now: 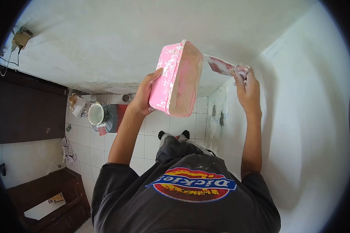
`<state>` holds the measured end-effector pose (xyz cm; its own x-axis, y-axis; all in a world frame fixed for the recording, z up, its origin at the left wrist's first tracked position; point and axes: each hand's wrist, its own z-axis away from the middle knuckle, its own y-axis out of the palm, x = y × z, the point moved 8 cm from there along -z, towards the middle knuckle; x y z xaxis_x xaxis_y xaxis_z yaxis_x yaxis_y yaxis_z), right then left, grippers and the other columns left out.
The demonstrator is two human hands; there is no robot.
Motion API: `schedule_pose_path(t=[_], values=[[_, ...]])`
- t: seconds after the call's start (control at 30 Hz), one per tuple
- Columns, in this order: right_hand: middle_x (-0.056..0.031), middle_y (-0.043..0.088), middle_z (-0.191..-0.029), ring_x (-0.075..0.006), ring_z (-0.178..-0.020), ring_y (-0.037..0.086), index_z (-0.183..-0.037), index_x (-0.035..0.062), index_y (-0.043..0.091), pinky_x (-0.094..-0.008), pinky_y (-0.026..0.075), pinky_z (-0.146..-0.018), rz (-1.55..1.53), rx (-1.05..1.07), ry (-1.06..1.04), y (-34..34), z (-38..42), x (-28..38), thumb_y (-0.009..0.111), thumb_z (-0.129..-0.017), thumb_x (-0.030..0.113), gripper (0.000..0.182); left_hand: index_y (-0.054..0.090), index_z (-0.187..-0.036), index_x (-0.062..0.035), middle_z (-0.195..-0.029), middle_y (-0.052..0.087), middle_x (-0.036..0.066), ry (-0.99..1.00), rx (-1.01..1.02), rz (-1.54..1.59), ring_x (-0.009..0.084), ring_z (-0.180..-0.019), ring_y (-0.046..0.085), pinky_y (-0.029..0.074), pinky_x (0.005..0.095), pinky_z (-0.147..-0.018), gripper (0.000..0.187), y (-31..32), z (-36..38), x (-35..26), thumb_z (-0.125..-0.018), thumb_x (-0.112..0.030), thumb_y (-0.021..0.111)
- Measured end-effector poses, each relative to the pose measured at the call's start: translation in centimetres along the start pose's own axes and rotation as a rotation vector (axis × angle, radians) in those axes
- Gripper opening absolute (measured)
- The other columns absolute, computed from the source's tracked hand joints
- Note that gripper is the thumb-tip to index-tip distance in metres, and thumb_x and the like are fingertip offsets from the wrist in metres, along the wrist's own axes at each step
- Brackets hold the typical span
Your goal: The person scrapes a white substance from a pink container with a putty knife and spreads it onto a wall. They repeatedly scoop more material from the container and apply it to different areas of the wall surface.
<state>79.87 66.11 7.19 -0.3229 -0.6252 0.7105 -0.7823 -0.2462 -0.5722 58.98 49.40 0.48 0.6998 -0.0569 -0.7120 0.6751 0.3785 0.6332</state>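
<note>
Left hand (144, 93) wrapped round tilted pink plastic tub (167, 77); right hand (249, 91) closed on flat, smeared scraper (221, 66), blade just right of tub. Looks like blade-at-tub step; next move calls for steady tub, controlled blade angle.

Socket box (20, 40) with cables (18, 57), upper left; dark panel (27, 105) below; crumpled cloth (69, 150) on tiled floor (155, 146); brown wooden furniture (68, 219), lower left.
</note>
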Motion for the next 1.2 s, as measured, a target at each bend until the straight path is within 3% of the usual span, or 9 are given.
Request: schedule_pose_path(t=[0.03, 0.17, 0.37, 0.43, 0.57, 0.83, 1.07, 1.13, 1.2], values=[[-0.0195, 0.066, -0.093, -0.0351, -0.083, 0.065, -0.111, 0.0001, 0.054, -0.0366, 0.050, -0.072, 0.073, 0.014, -0.033, -0.2, -0.6, 0.7, 0.056, -0.095, 0.017, 0.024, 0.042, -0.135, -0.0045, -0.121, 0.058, 0.013, -0.003, 0.019, -0.032, 0.0195, -0.103, 0.063, 0.054, 0.0351, -0.088, 0.053, 0.1, 0.2, -0.2, -0.094, -0.038, 0.051], [-0.0191, 0.067, -0.093, -0.0366, -0.083, 0.065, -0.114, 0.0017, 0.053, -0.0384, 0.050, -0.071, 0.191, 0.063, -0.087, -0.5, -2.2, 2.8, 0.057, -0.094, 0.016, 0.025, 0.044, -0.131, -0.0012, -0.115, 0.061, 0.013, 0.043, -0.038, -0.129, 0.0191, -0.096, 0.067, 0.058, 0.0327, -0.079, 0.055, -0.2, 0.7, -1.0, -0.095, -0.043, 0.048], [-0.0162, 0.067, -0.090, -0.0356, -0.080, 0.064, -0.105, 0.0021, 0.059, -0.0382, 0.050, -0.068, 0.109, 0.066, -0.195, 0.4, -3.3, 4.6, 0.064, -0.089, 0.016, 0.022, 0.040, -0.138, -0.0024, -0.120, 0.059, 0.014, 0.030, -0.050, -0.208, 0.0180, -0.103, 0.064, 0.055, 0.0309, -0.085, 0.062, -1.1, 1.4, -1.0, -0.096, -0.048, 0.047], [-0.0155, 0.066, -0.089, -0.0343, -0.079, 0.064, -0.100, 0.0019, 0.061, -0.0373, 0.050, -0.066, 0.110, 0.040, -0.316, 0.7, -3.3, 5.3, 0.066, -0.087, 0.015, 0.019, 0.034, -0.143, -0.0025, -0.123, 0.057, 0.015, 0.034, -0.071, -0.254, 0.0175, -0.107, 0.062, 0.053, 0.0310, -0.088, 0.067, -0.5, 1.8, -0.7, -0.096, -0.049, 0.047], [-0.0156, 0.066, -0.090, -0.0343, -0.078, 0.063, -0.101, 0.0019, 0.062, -0.0377, 0.050, -0.067, 0.137, 0.088, -0.421, 1.7, -3.4, 6.6, 0.064, -0.087, 0.013, 0.018, 0.031, -0.145, -0.0021, -0.124, 0.056, 0.015, -0.008, -0.057, -0.273, 0.0174, -0.108, 0.061, 0.052, 0.0309, -0.090, 0.072, -0.2, 2.3, -0.8, -0.095, -0.050, 0.048], [-0.0188, 0.066, -0.085, -0.0365, -0.078, 0.062, -0.103, 0.0008, 0.060, -0.0391, 0.049, -0.070, 0.073, 0.371, -0.135, 5.0, -3.6, 3.5, 0.062, -0.088, 0.016, 0.021, 0.046, -0.130, -0.0033, -0.109, 0.063, 0.012, -0.133, -0.086, -0.291, 0.0155, -0.091, 0.066, 0.055, 0.0301, -0.079, 0.057, -0.8, 1.7, -0.7, -0.093, -0.046, 0.051], [-0.0201, 0.065, -0.088, -0.0374, -0.078, 0.061, -0.103, 0.0005, 0.061, -0.0378, 0.049, -0.071, -0.097, 0.438, -0.062, 8.6, -2.0, -1.3, 0.063, -0.089, 0.020, 0.024, 0.048, -0.130, -0.0020, -0.114, 0.062, 0.013, -0.185, -0.065, -0.200, 0.0188, -0.095, 0.066, 0.055, 0.0307, -0.081, 0.052, -2.4, 0.9, 0.4, -0.095, -0.041, 0.050], [-0.0153, 0.065, -0.087, -0.0241, -0.074, 0.061, -0.106, 0.0006, 0.062, -0.0324, 0.049, -0.072, -0.042, 0.532, 0.016, 9.9, -0.8, -2.1, 0.063, -0.090, 0.018, 0.024, 0.046, -0.130, -0.0031, -0.111, 0.063, 0.012, -0.175, -0.097, -0.222, 0.0160, -0.091, 0.066, 0.056, 0.0303, -0.075, 0.055, -3.1, 0.6, 1.0, -0.094, -0.043, 0.050], [-0.0139, 0.065, -0.084, -0.0209, -0.073, 0.060, -0.105, 0.0002, 0.063, -0.0312, 0.049, -0.072, -0.014, 0.581, 0.049, 10.8, 0.5, -2.3, 0.064, -0.090, 0.020, 0.024, 0.046, -0.130, -0.0032, -0.112, 0.062, 0.013, -0.201, -0.090, -0.202, 0.0170, -0.093, 0.066, 0.056, 0.0317, -0.076, 0.055, -4.3, -0.1, 1.9, -0.093, -0.044, 0.051]])
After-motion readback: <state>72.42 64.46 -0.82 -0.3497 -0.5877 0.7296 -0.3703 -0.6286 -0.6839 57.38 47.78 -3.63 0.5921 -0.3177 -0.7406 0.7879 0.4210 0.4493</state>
